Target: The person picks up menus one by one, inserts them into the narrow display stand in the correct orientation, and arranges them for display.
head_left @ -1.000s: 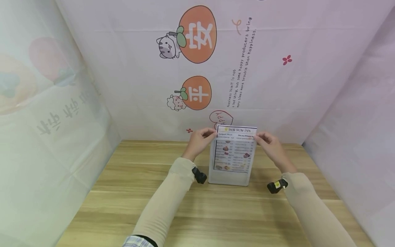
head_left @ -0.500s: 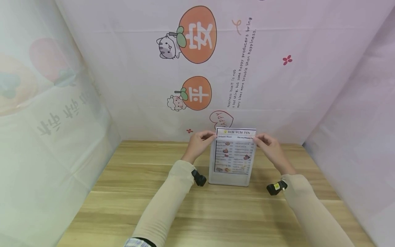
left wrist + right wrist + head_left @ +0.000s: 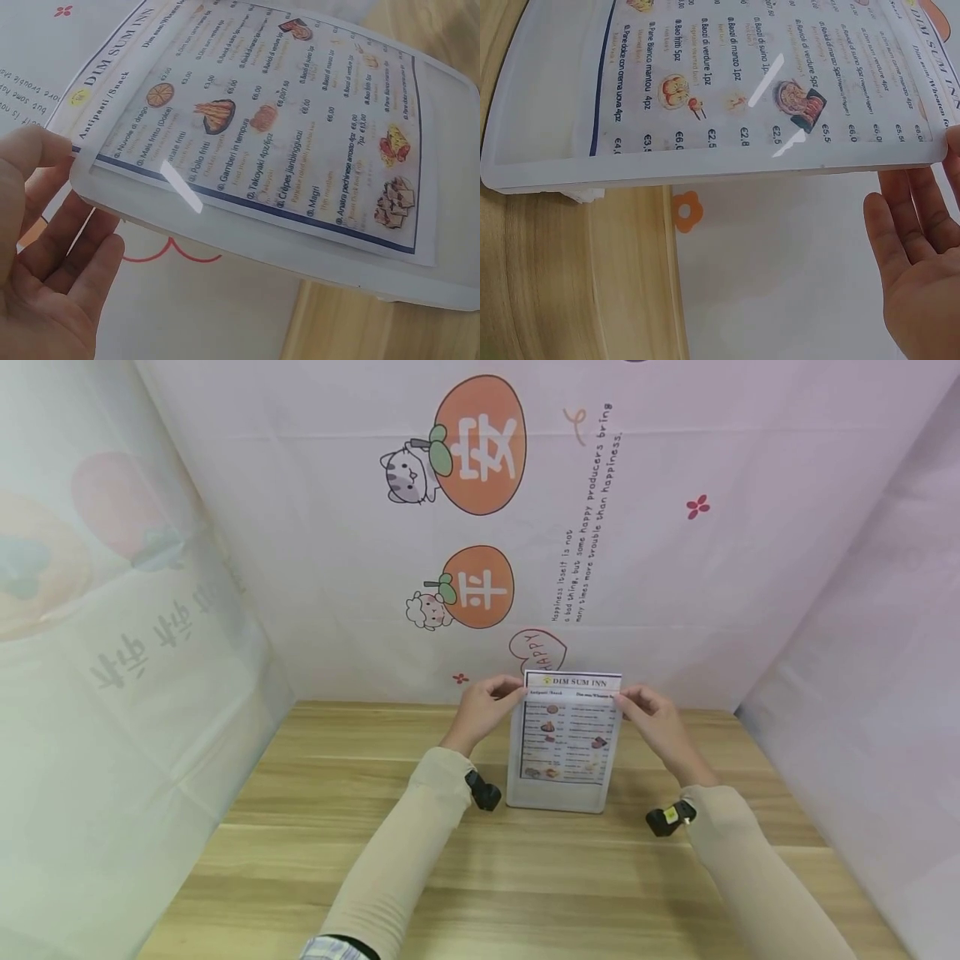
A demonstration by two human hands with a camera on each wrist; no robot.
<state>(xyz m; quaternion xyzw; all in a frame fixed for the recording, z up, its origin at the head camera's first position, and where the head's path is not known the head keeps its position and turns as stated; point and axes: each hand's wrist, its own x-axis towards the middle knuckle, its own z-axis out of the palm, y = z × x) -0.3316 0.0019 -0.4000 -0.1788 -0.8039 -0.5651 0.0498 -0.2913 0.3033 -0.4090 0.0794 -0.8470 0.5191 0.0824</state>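
A printed dim sum menu sheet (image 3: 562, 739) sits inside a clear, white-edged sign holder (image 3: 555, 795) that stands on the table, leaning slightly back. The sheet's headed top strip sticks out above the holder's upper edge, and a bare band shows below its lower edge. My left hand (image 3: 483, 710) pinches the sheet's left edge by the holder's top corner; in the left wrist view its thumb lies on the front, fingers behind. At the opposite corner, my right hand (image 3: 660, 722) pinches the right edge, its fingers curled behind the holder (image 3: 705, 169) in the right wrist view.
The wood-grain table (image 3: 525, 893) ends at a white printed cloth (image 3: 337, 568) close behind the holder. Cloth walls also rise at left and right. A small black camera (image 3: 483, 791) is strapped to the left wrist, another camera (image 3: 670, 818) to the right.
The menu sheet has slid a little lower into the sign holder, and both hands have come down slightly with it. Over the last half second almost nothing moves.
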